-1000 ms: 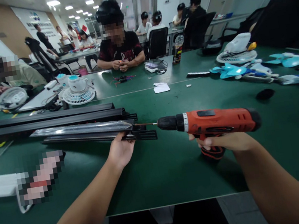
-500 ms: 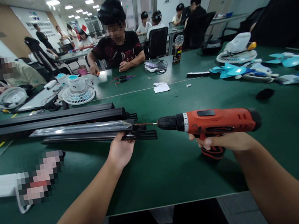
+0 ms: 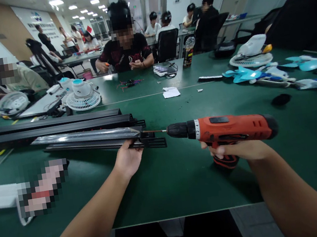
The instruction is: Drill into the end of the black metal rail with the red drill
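Note:
My right hand (image 3: pixel 235 149) is wrapped round the handle of an orange and black cordless drill (image 3: pixel 235 126), which points left. A long thin bit (image 3: pixel 156 131) runs from its chuck to the end of a long black profile (image 3: pixel 89 136) with clear film on its upper side. My left hand (image 3: pixel 129 160) grips that profile near its right end, thumb on top, the other fingers partly hidden underneath. Just below the film-covered piece lies another dark slotted strip (image 3: pixel 102 146); whether my left hand holds it too I cannot tell.
Behind my left hand, more long black profiles (image 3: pixel 49 131) lie on the green table (image 3: pixel 187 186). A white fan (image 3: pixel 83 100) stands beyond them. Blue fan blades (image 3: pixel 243 74) and a bottle (image 3: pixel 188 53) are to the right. Across the table sits a person (image 3: pixel 125 51).
My hands, the drill and the profile show no clear movement. The person opposite has drawn both hands back and raised them from the table.

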The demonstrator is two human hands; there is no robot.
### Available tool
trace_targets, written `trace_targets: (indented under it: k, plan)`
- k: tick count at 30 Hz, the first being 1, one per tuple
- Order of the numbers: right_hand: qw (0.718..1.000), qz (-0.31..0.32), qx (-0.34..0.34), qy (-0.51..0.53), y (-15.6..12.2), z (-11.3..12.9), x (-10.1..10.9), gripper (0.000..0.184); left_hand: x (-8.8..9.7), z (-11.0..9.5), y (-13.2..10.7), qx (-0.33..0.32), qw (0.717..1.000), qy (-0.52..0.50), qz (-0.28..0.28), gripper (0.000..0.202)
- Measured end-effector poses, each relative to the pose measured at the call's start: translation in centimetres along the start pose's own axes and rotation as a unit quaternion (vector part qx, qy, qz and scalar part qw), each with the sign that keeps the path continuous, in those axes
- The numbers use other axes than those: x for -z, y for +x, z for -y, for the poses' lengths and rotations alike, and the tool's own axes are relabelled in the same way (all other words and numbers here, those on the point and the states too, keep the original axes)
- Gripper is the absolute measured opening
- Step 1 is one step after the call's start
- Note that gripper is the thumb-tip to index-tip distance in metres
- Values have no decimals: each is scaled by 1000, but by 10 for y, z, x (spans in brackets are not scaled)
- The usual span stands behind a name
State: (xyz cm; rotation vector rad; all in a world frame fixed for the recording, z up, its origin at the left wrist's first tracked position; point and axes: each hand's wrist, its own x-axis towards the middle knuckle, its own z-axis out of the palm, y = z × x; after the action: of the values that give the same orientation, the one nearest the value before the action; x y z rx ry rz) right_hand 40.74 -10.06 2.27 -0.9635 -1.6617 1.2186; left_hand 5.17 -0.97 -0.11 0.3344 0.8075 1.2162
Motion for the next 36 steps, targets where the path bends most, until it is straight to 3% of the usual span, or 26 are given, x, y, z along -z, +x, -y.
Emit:
trace_targets:
  k: [28, 36]
  plan:
    - [1000, 10, 15, 10, -2, -5, 1, 27, -5, -1, -3, 10, 1000, -13, -14, 30]
    - [1000, -3, 13, 10, -1, -6, 0, 28, -6, -1, -3, 7, 1000, -16, -16, 35]
